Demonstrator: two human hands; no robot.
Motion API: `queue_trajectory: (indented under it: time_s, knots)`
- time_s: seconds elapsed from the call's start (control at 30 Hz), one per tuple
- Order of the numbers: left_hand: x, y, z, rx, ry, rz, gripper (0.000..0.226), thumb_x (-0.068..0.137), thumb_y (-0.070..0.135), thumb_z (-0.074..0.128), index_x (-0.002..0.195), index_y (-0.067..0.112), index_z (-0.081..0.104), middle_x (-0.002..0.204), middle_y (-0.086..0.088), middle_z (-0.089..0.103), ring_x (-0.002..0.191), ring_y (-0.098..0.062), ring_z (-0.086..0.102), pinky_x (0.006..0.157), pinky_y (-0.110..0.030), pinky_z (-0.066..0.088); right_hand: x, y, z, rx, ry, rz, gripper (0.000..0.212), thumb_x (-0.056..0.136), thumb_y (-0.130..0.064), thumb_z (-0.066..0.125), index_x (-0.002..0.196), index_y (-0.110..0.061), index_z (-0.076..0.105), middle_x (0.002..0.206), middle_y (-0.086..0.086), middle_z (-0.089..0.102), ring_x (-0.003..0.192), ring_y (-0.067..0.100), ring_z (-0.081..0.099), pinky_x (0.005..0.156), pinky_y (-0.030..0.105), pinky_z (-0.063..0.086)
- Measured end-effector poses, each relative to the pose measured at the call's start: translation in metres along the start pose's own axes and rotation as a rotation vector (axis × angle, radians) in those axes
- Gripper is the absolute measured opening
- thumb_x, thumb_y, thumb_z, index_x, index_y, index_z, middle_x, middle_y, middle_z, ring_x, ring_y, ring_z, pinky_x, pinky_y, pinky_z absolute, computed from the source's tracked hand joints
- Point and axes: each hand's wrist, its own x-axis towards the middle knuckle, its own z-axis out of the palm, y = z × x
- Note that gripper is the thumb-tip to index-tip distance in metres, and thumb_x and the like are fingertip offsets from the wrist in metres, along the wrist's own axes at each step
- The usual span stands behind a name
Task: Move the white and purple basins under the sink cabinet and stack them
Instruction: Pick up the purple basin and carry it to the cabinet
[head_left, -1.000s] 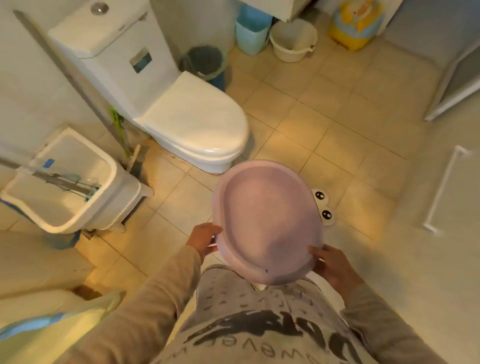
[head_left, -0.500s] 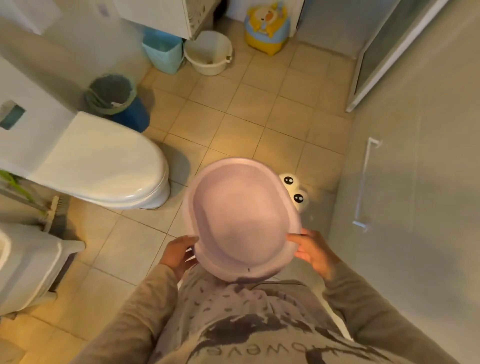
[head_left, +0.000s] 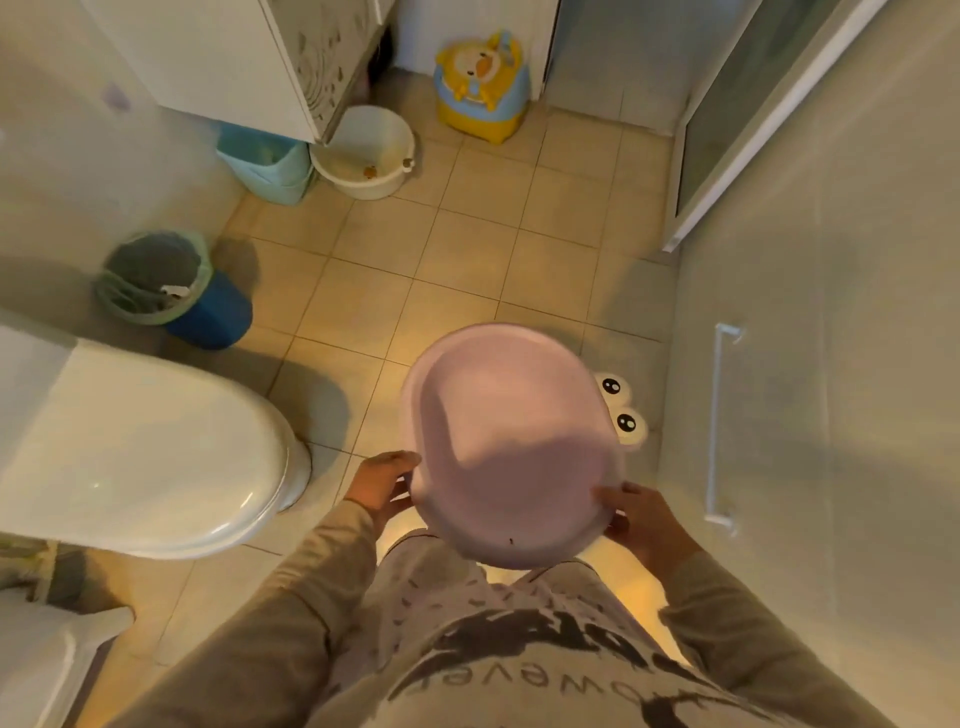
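You are in the carrying step. You hold the purple basin (head_left: 511, 447) at waist height, over the floor (head_left: 467, 260) and clear of it, hollow side up toward the camera. Your left hand (head_left: 382, 488) is closed on its near-left rim, and your right hand (head_left: 641, 522) is closed on its near-right rim, with the fingers (head_left: 610, 493) curled over the edge onto the inner wall. The grip looks even on both sides and the basin sits slightly tilted.

The white basin (head_left: 366, 150) rests on the floor well ahead of you, partly beneath the corner of the sink cabinet (head_left: 234, 57), just beside a light blue bin (head_left: 265, 161). It appears to hold a small brownish item; I cannot tell what.

In my judgement the next move calls for walking forward past the toilet (head_left: 140, 457) and the blue wastebasket (head_left: 171, 291), then lowering the purple basin to the white one. Which nests in which cannot be settled from here. Stacking is not yet done.
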Motion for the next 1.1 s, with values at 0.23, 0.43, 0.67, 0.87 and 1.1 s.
queue_trajectory:
  time_s: [0.23, 0.43, 0.67, 0.87, 1.1]
  knots:
    - [0.04, 0.104, 0.027, 0.108, -0.105, 0.026, 0.018, 0.089, 0.006, 0.052, 0.106, 0.001, 0.055, 0.087, -0.008, 0.059, 0.077, -0.023, 0.057, 0.071, -0.035, 0.051, 0.025, -0.079, 0.022, 0.07, 0.063, -0.033, 0.038, 0.082, 0.001, 0.061, 0.12, 0.007, 0.056, 0.104, 0.019, 0.063, 0.096, 0.038, 0.058, 0.08, 0.042, 0.053]
    - [0.074, 0.168, 0.062, 0.188, -0.136, 0.06, 0.028, 0.09, 0.007, 0.049, 0.117, -0.001, 0.055, 0.105, -0.013, 0.06, 0.092, -0.031, 0.057, 0.078, -0.039, 0.051, 0.052, -0.131, 0.029, 0.145, 0.069, -0.05, 0.042, 0.083, -0.001, 0.061, 0.124, 0.005, 0.055, 0.107, 0.017, 0.064, 0.094, 0.036, 0.06, 0.077, 0.04, 0.053]
    - [0.125, 0.229, 0.114, 0.202, -0.099, 0.052, 0.032, 0.091, 0.009, 0.05, 0.119, -0.004, 0.055, 0.102, -0.014, 0.063, 0.092, -0.031, 0.059, 0.084, -0.041, 0.05, 0.116, -0.219, 0.023, 0.131, 0.032, -0.044, 0.036, 0.082, -0.001, 0.062, 0.118, 0.004, 0.057, 0.1, 0.013, 0.066, 0.088, 0.032, 0.062, 0.072, 0.037, 0.054]
    - [0.169, 0.286, 0.17, 0.13, 0.022, 0.015, 0.036, 0.092, 0.011, 0.048, 0.125, -0.004, 0.05, 0.105, -0.013, 0.06, 0.098, -0.033, 0.057, 0.088, -0.043, 0.049, 0.18, -0.333, 0.021, -0.025, -0.031, -0.095, 0.035, 0.082, -0.003, 0.063, 0.116, 0.005, 0.058, 0.104, 0.016, 0.065, 0.09, 0.032, 0.061, 0.066, 0.034, 0.054]
    - [0.201, 0.345, 0.217, 0.03, 0.119, 0.051, 0.026, 0.09, 0.008, 0.052, 0.114, -0.001, 0.056, 0.099, -0.014, 0.061, 0.083, -0.029, 0.059, 0.07, -0.036, 0.054, 0.236, -0.444, 0.027, -0.208, -0.084, -0.147, 0.022, 0.085, -0.007, 0.06, 0.107, -0.004, 0.06, 0.113, 0.018, 0.062, 0.105, 0.038, 0.058, 0.082, 0.04, 0.053]
